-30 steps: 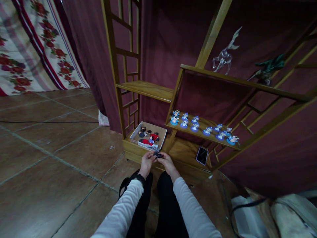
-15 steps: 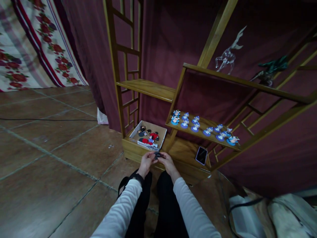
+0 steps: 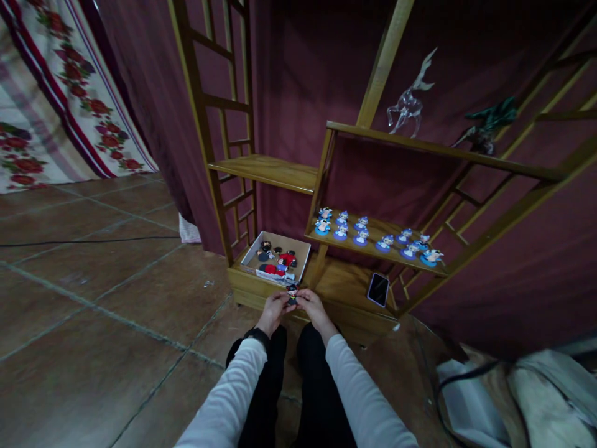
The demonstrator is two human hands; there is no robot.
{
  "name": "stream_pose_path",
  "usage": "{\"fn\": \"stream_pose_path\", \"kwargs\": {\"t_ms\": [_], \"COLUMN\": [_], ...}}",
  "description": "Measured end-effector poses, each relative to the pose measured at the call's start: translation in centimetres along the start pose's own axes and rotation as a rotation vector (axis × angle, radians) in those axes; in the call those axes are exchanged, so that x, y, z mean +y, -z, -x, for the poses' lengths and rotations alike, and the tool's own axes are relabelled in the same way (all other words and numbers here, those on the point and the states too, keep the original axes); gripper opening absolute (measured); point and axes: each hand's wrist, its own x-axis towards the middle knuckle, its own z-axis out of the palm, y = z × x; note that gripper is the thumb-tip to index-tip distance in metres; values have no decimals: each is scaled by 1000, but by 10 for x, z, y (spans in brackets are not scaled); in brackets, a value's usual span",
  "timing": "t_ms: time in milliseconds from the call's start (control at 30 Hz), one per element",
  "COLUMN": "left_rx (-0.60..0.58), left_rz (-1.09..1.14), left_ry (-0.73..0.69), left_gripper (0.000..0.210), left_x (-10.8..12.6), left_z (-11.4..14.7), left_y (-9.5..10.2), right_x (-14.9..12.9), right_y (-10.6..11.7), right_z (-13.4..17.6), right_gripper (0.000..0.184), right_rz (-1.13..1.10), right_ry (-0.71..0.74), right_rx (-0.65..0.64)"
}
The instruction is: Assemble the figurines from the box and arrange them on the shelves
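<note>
Between my two hands is a small figurine [image 3: 292, 294] with black hair, a touch of red and a dark base, upright and facing me. My left hand [image 3: 273, 311] grips its left side, and my right hand [image 3: 313, 307] grips its right side. Just beyond them an open cardboard box [image 3: 303, 261] holds several figurines [image 3: 278, 264] in red and black, lying jumbled. To the right, a wooden shelf [image 3: 373, 244] carries two rows of small blue, purple and white figurines [image 3: 360, 238].
A phone [image 3: 378, 289] lies on the lower board at the right. On the upper shelf stand a clear glass deer [image 3: 408, 107] and a dark green ornament [image 3: 487, 127]. Pale bags [image 3: 536, 398] rest on the floor at the right. A cable [image 3: 88, 241] crosses the tiles at left.
The figurine has been turned upright between my fingers, so its front now shows. My view has shifted slightly; the box and shelf figurines stay in place.
</note>
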Motion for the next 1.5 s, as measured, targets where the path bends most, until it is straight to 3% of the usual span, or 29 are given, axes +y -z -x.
{"fn": "stream_pose_path", "kwargs": {"t_ms": [333,667,1200,1500], "left_rx": [-17,-41,-8,10], "left_rz": [-37,13,-74,-39], "left_ry": [-16,17,10,11], "left_gripper": [9,11,4,9], "left_x": [3,6,2,-1], "left_z": [5,7,8,10], "left_y": [-8,-4,-10,-15], "right_x": [-2,-15,-9,-6], "right_y": [-3,6,7,14], "right_z": [0,8,7,3], "right_gripper": [27,43,41,37], "right_rz": [34,-108,-125,-114], "right_ry": [40,17,70,46], "right_rx": [43,-23,-66,-12]}}
